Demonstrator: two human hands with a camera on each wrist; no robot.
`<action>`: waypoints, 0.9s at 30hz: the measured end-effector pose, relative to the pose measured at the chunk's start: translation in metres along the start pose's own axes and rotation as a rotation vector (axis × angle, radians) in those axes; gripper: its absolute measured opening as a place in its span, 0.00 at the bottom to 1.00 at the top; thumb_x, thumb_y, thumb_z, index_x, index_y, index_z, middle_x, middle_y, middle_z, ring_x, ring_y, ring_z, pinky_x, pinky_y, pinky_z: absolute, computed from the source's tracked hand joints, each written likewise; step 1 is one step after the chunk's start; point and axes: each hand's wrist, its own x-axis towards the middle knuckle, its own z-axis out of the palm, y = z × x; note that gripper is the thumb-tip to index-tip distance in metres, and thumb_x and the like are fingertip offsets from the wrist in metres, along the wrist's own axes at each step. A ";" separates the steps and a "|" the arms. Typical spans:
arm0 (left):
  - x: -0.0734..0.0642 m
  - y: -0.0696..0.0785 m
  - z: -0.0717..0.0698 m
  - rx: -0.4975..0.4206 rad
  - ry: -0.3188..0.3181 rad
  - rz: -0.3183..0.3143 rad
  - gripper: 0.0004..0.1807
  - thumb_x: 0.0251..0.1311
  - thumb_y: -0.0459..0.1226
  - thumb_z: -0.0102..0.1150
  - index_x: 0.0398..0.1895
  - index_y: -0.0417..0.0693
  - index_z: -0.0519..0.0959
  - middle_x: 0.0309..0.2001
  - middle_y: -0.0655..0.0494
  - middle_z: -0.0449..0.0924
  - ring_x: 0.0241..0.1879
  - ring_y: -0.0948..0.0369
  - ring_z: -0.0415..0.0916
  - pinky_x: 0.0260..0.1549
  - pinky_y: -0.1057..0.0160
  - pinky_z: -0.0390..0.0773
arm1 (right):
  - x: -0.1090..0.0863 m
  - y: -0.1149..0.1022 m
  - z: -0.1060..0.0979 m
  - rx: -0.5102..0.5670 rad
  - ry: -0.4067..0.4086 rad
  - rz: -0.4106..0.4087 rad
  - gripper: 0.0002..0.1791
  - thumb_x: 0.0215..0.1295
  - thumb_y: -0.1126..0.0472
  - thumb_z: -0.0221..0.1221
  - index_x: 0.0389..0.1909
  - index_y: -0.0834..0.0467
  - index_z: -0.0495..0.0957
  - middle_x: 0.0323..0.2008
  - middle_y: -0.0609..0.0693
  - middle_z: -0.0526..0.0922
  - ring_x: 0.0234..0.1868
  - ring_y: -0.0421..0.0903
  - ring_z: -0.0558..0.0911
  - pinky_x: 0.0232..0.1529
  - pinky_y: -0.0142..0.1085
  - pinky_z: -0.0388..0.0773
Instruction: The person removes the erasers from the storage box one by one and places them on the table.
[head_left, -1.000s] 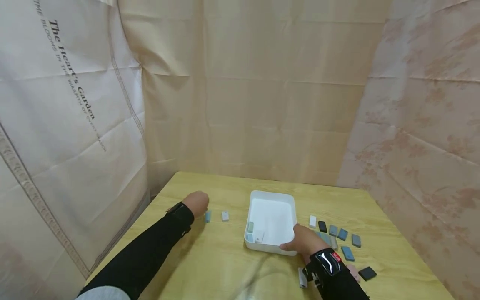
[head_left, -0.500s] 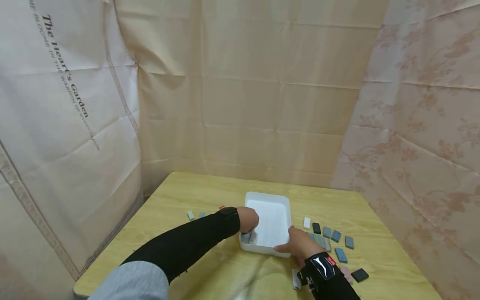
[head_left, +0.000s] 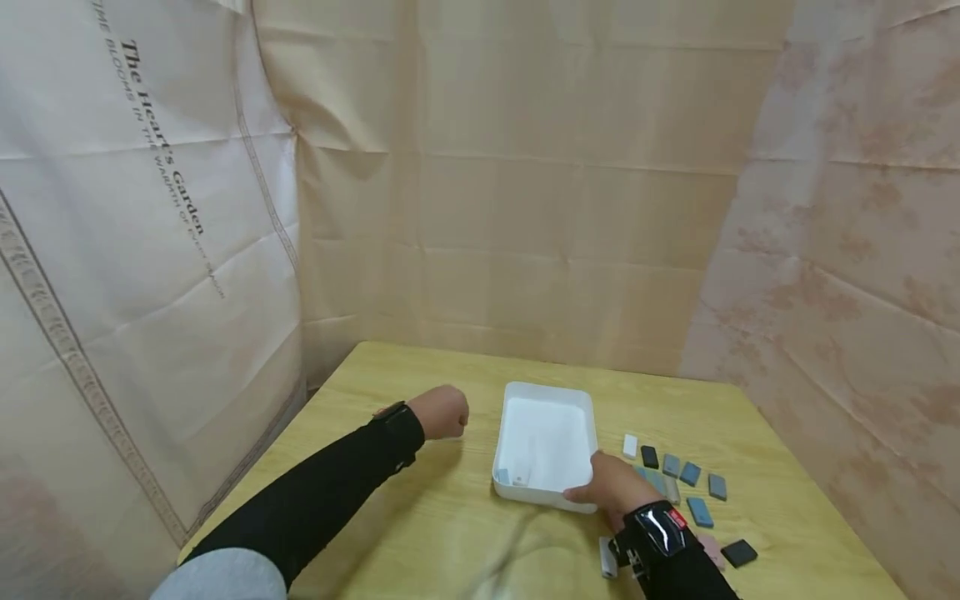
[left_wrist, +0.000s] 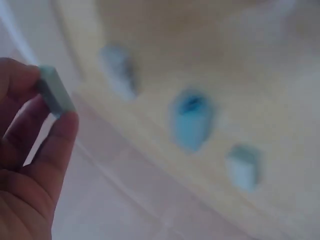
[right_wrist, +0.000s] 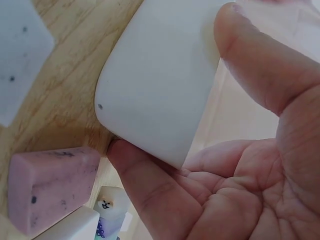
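Left of the white plastic box [head_left: 551, 429], my left hand [head_left: 441, 411] is held over the table. In the left wrist view it pinches a small pale green eraser [left_wrist: 56, 90] between thumb and fingertips. Lying below are a grey-white eraser [left_wrist: 118, 70], a blue eraser [left_wrist: 191, 122] and another pale green one, all blurred; the hand hides these in the head view. My right hand [head_left: 617, 485] grips the box's near right corner, thumb at the rim and fingers against the outside wall. Inside the box's near left corner lie a light blue eraser [head_left: 502, 476] and a white eraser [head_left: 519, 477].
Right of the box, several blue, grey, white and dark erasers [head_left: 699, 512] are spread over the wooden table [head_left: 795, 500]. A pink eraser [right_wrist: 55, 185] and a black one [head_left: 738, 552] lie near the right forearm. Cloth curtains [head_left: 495, 208] hang behind the table and on both sides.
My left hand went right into the box, then came back out to the left with the pale green eraser that lay there. The right hand keeps its grip on the box.
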 end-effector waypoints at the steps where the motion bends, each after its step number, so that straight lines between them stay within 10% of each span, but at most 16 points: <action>1: -0.005 -0.001 0.005 -0.003 -0.017 0.019 0.30 0.56 0.28 0.67 0.13 0.57 0.55 0.18 0.69 0.44 0.21 0.67 0.43 0.27 0.67 0.51 | -0.001 0.002 0.000 0.002 -0.005 0.007 0.48 0.57 0.45 0.79 0.63 0.78 0.71 0.55 0.69 0.83 0.52 0.58 0.83 0.61 0.57 0.79; 5: -0.019 0.008 0.025 -0.025 -0.105 0.054 0.28 0.57 0.28 0.66 0.12 0.57 0.59 0.18 0.69 0.46 0.21 0.67 0.44 0.25 0.68 0.50 | -0.001 0.005 -0.001 0.016 -0.022 0.028 0.50 0.57 0.45 0.79 0.66 0.78 0.70 0.58 0.70 0.82 0.54 0.58 0.83 0.62 0.57 0.79; 10: -0.016 0.023 0.023 0.036 -0.172 -0.050 0.23 0.62 0.30 0.67 0.11 0.53 0.70 0.17 0.67 0.58 0.20 0.67 0.52 0.23 0.68 0.59 | 0.002 0.005 -0.002 0.020 -0.024 0.042 0.54 0.58 0.46 0.79 0.70 0.79 0.65 0.65 0.76 0.76 0.51 0.59 0.84 0.55 0.52 0.83; 14: 0.000 0.044 0.001 0.174 -0.127 -0.001 0.14 0.65 0.32 0.68 0.21 0.51 0.82 0.21 0.66 0.74 0.23 0.68 0.66 0.28 0.67 0.73 | 0.003 0.005 -0.004 -0.001 -0.035 0.034 0.55 0.58 0.45 0.79 0.70 0.80 0.65 0.65 0.77 0.75 0.53 0.61 0.84 0.57 0.53 0.82; 18: 0.028 0.073 -0.011 0.101 -0.058 0.165 0.04 0.64 0.33 0.73 0.40 0.50 0.91 0.39 0.63 0.90 0.39 0.67 0.85 0.43 0.69 0.82 | 0.006 0.006 -0.004 -0.013 -0.029 0.027 0.51 0.57 0.44 0.79 0.66 0.78 0.70 0.59 0.72 0.81 0.52 0.58 0.83 0.60 0.54 0.80; 23: 0.058 0.101 0.008 -0.010 -0.250 0.269 0.10 0.65 0.35 0.72 0.47 0.57 0.92 0.47 0.67 0.91 0.48 0.70 0.86 0.50 0.74 0.80 | 0.008 0.009 -0.002 -0.008 -0.009 0.014 0.48 0.57 0.44 0.79 0.65 0.75 0.72 0.55 0.67 0.83 0.45 0.54 0.83 0.53 0.50 0.83; 27: 0.065 0.105 0.026 0.010 -0.240 0.238 0.06 0.67 0.36 0.70 0.34 0.57 0.93 0.34 0.69 0.90 0.33 0.73 0.81 0.36 0.76 0.77 | 0.004 0.009 0.000 -0.016 -0.002 -0.009 0.53 0.58 0.42 0.78 0.67 0.78 0.68 0.61 0.72 0.80 0.50 0.56 0.83 0.60 0.53 0.80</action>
